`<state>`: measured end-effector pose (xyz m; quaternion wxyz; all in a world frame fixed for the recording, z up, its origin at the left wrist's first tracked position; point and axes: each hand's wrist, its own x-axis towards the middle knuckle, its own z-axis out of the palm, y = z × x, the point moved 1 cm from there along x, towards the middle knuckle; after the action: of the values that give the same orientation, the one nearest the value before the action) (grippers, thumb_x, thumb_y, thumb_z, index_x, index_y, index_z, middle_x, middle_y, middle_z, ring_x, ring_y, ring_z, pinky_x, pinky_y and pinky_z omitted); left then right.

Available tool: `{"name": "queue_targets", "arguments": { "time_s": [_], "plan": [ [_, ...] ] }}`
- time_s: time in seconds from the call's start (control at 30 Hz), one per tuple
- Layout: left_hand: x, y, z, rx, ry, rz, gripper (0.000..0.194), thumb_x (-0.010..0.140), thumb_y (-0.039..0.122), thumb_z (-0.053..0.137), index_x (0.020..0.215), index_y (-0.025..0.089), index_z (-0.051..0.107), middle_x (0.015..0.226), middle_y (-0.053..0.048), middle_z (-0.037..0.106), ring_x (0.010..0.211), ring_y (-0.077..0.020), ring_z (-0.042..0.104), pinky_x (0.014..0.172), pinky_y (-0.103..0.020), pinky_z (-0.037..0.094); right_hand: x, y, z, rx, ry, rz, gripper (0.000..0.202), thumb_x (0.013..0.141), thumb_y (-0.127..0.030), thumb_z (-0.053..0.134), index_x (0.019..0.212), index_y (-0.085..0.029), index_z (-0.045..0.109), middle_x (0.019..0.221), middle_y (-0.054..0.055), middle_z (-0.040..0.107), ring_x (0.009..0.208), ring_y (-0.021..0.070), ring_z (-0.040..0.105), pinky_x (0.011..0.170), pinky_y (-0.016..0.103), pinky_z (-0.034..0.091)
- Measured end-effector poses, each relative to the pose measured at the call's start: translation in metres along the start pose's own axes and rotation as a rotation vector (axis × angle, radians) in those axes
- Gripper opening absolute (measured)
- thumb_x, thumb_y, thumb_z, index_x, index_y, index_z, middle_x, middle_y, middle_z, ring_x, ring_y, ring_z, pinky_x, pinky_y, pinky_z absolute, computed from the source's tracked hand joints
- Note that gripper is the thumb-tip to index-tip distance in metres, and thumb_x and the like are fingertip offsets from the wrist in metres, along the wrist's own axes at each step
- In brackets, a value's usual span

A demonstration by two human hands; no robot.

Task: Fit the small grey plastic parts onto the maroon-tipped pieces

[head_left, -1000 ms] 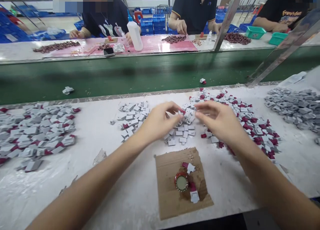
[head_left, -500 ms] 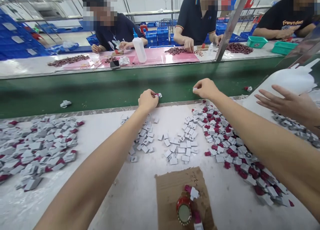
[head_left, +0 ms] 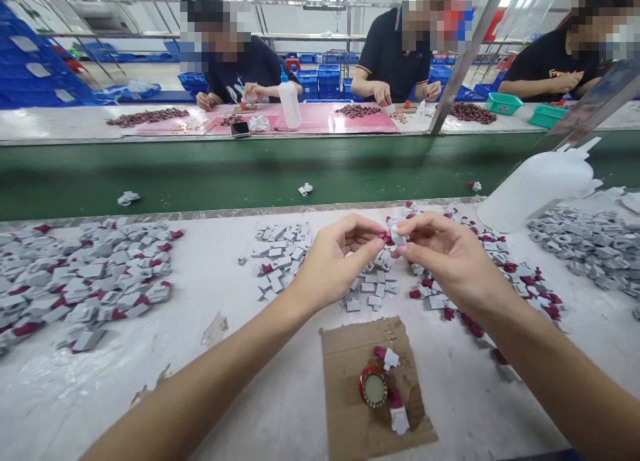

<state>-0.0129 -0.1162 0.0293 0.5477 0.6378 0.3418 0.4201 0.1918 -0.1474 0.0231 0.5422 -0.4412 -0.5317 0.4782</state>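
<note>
Over the middle of the white table, my left hand (head_left: 341,257) and my right hand (head_left: 445,247) meet fingertip to fingertip. Between them is a small grey and dark red piece (head_left: 397,234), pinched from both sides; its details are partly covered by the fingers. Below the hands lies brown cardboard (head_left: 345,381) bearing a red cap (head_left: 374,387) and two grey and dark red pieces (head_left: 400,417). Loose grey blocks (head_left: 367,287) lie under and behind my hands, and a pile of mixed grey and red pieces (head_left: 435,299) extends beneath my right forearm.
Grey and red pieces (head_left: 100,274) are heaped at left, grey parts (head_left: 590,247) at right beside a white bottle (head_left: 540,181). A few pieces (head_left: 306,189) lie on the green belt (head_left: 210,174). Three people work across it, near a metal post (head_left: 463,64).
Both hands have come back from the green belt and together over the table. A piece now lies on the belt where my left hand was. Another person's hand at the right is gone.
</note>
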Motion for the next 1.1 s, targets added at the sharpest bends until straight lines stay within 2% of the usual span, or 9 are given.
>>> {"name": "queue_targets", "arguments": {
  "time_s": [0.2, 0.3, 0.4, 0.5, 0.6, 0.67, 0.77, 0.97, 1.1],
  "plan": [
    [-0.042, -0.011, 0.012, -0.066, -0.023, -0.130, 0.006, 0.098, 0.025, 0.078, 0.102, 0.021, 0.076, 0.103, -0.006, 0.081, 0.099, -0.0225, 0.077, 0.091, -0.037, 0.061, -0.053, 0.006, 0.007, -0.008, -0.024, 0.104, 0.013, 0.095, -0.041, 0.089, 0.094, -0.029, 0.085, 0.112, 0.006, 0.084, 0.089, 0.0219, 0.081, 0.083, 0.036, 0.071],
    [-0.066, -0.014, 0.017, 0.072, -0.031, -0.082, 0.005, 0.100, 0.020, 0.073, 0.103, 0.022, 0.076, 0.101, -0.005, 0.080, 0.097, -0.0214, 0.076, 0.090, -0.035, 0.060, -0.079, 0.014, 0.010, -0.003, -0.034, 0.208, 0.016, 0.095, -0.040, 0.091, 0.107, -0.032, 0.084, 0.109, 0.004, 0.085, 0.094, 0.0223, 0.084, 0.084, 0.031, 0.072],
    [-0.080, -0.015, 0.016, 0.224, -0.082, 0.004, 0.010, 0.100, 0.016, 0.069, 0.102, 0.023, 0.076, 0.100, -0.004, 0.078, 0.094, -0.0203, 0.075, 0.088, -0.034, 0.058, -0.096, 0.021, 0.012, -0.063, -0.075, 0.260, 0.018, 0.096, -0.043, 0.089, 0.109, -0.031, 0.085, 0.106, 0.005, 0.085, 0.096, 0.0240, 0.085, 0.085, 0.031, 0.072],
    [-0.076, -0.019, 0.002, 0.370, -0.123, 0.028, 0.012, 0.103, 0.019, 0.067, 0.109, 0.024, 0.075, 0.107, -0.006, 0.079, 0.099, -0.0235, 0.074, 0.092, -0.039, 0.058, -0.106, 0.021, 0.010, -0.226, -0.029, 0.190, 0.016, 0.098, -0.047, 0.086, 0.104, -0.032, 0.087, 0.104, 0.005, 0.086, 0.094, 0.0243, 0.085, 0.083, 0.030, 0.072],
    [-0.059, -0.028, -0.022, 0.656, -0.057, 0.043, 0.022, 0.105, 0.018, 0.060, 0.119, 0.024, 0.075, 0.123, -0.011, 0.078, 0.120, -0.0323, 0.069, 0.105, -0.049, 0.053, -0.116, 0.018, 0.006, -0.388, 0.040, 0.069, 0.010, 0.098, -0.045, 0.086, 0.100, -0.036, 0.089, 0.102, 0.003, 0.086, 0.095, 0.0255, 0.084, 0.080, 0.030, 0.071],
    [-0.047, -0.035, -0.037, 0.883, -0.033, 0.063, 0.032, 0.102, 0.012, 0.056, 0.124, 0.023, 0.076, 0.132, -0.014, 0.076, 0.132, -0.0382, 0.061, 0.112, -0.056, 0.047, -0.125, 0.016, 0.006, -0.427, 0.008, 0.018, 0.005, 0.100, -0.041, 0.084, 0.100, -0.038, 0.088, 0.101, 0.003, 0.086, 0.095, 0.0261, 0.084, 0.078, 0.030, 0.071],
    [-0.036, -0.044, -0.048, 1.064, -0.081, 0.041, 0.035, 0.100, 0.010, 0.058, 0.127, 0.023, 0.076, 0.132, -0.013, 0.078, 0.133, -0.0412, 0.058, 0.113, -0.060, 0.041, -0.138, 0.015, 0.007, -0.433, -0.092, 0.008, 0.008, 0.103, -0.034, 0.079, 0.105, -0.038, 0.086, 0.102, 0.002, 0.086, 0.093, 0.0253, 0.085, 0.075, 0.029, 0.072],
    [-0.038, -0.046, -0.044, 1.057, -0.031, -0.039, 0.018, 0.103, 0.018, 0.068, 0.120, 0.021, 0.072, 0.117, -0.011, 0.082, 0.123, -0.0368, 0.065, 0.108, -0.056, 0.043, -0.154, 0.014, 0.007, -0.480, -0.138, -0.011, 0.017, 0.104, -0.023, 0.076, 0.113, -0.036, 0.083, 0.111, 0.003, 0.086, 0.104, 0.0263, 0.086, 0.084, 0.031, 0.074],
    [-0.054, -0.033, -0.040, 0.870, 0.040, -0.064, 0.016, 0.105, 0.021, 0.065, 0.120, 0.021, 0.071, 0.122, -0.009, 0.080, 0.114, -0.0300, 0.071, 0.105, -0.051, 0.049, -0.160, 0.010, 0.009, -0.501, -0.137, -0.029, 0.021, 0.105, -0.017, 0.074, 0.115, -0.033, 0.081, 0.112, 0.003, 0.086, 0.105, 0.0240, 0.086, 0.087, 0.028, 0.073]
  ]
}}
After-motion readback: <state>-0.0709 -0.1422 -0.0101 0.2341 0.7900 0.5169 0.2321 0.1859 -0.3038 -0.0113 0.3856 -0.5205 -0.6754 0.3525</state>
